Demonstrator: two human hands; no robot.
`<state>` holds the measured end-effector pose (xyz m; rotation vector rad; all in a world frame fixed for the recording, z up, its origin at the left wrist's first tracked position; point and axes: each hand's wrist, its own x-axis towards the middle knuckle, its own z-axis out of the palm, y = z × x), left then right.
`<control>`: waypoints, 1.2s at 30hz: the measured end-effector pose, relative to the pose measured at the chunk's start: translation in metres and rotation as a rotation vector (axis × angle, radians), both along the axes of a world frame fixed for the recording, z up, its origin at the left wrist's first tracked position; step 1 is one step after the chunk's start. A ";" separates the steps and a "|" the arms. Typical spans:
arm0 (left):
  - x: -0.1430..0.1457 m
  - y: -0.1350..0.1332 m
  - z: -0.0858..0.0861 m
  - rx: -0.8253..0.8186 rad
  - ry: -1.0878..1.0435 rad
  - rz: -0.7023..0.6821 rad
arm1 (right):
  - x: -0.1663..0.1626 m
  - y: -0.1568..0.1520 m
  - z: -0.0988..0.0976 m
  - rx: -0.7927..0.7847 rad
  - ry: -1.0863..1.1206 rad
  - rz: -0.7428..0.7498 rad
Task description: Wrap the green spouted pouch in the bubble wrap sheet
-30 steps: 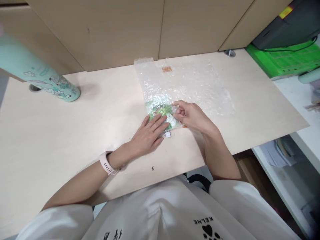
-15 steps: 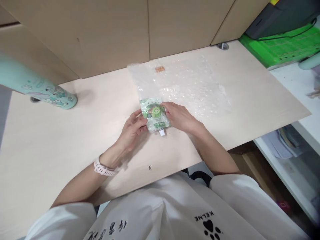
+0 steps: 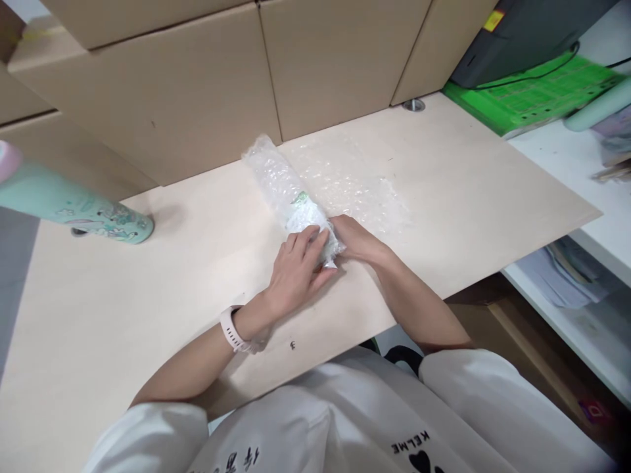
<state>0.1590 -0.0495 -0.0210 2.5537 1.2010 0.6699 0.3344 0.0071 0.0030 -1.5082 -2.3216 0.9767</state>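
A sheet of bubble wrap (image 3: 352, 180) lies on the table, its left part folded over a small green-and-white spouted pouch (image 3: 300, 197). Only a green corner of the pouch shows clearly; the rest is blurred through the clear film, and its spout is out of sight. My left hand (image 3: 298, 266) rests on top of the wrapped pouch, fingers bent over it and thumb along its near end. At the bundle's right side, my right hand (image 3: 357, 238) is closed on the bubble wrap, its fingertips partly hidden.
A mint-green bottle (image 3: 98, 213) stands at the left of the table. Cardboard boxes (image 3: 187, 98) line the back edge. At the right are a green crate (image 3: 537, 92) with a dark grey case (image 3: 522, 46) on it, and a white shelf (image 3: 557, 161).
The bubble wrap's left part has been folded over the pouch, covering its printed front and white cap. My left hand has moved from the pouch's left edge onto its top.
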 end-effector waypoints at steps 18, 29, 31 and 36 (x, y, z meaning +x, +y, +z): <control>0.004 0.005 0.012 -0.157 -0.139 0.177 | 0.019 -0.002 0.013 0.097 -0.023 -0.048; -0.008 -0.005 0.018 -0.524 -0.885 0.439 | 0.001 -0.006 0.004 -0.022 0.196 0.034; -0.003 -0.011 0.023 -0.423 -0.829 0.325 | -0.003 -0.007 0.003 -0.093 0.333 0.067; 0.003 -0.012 0.015 -0.222 -0.402 0.122 | -0.006 -0.006 -0.002 -0.239 0.319 0.117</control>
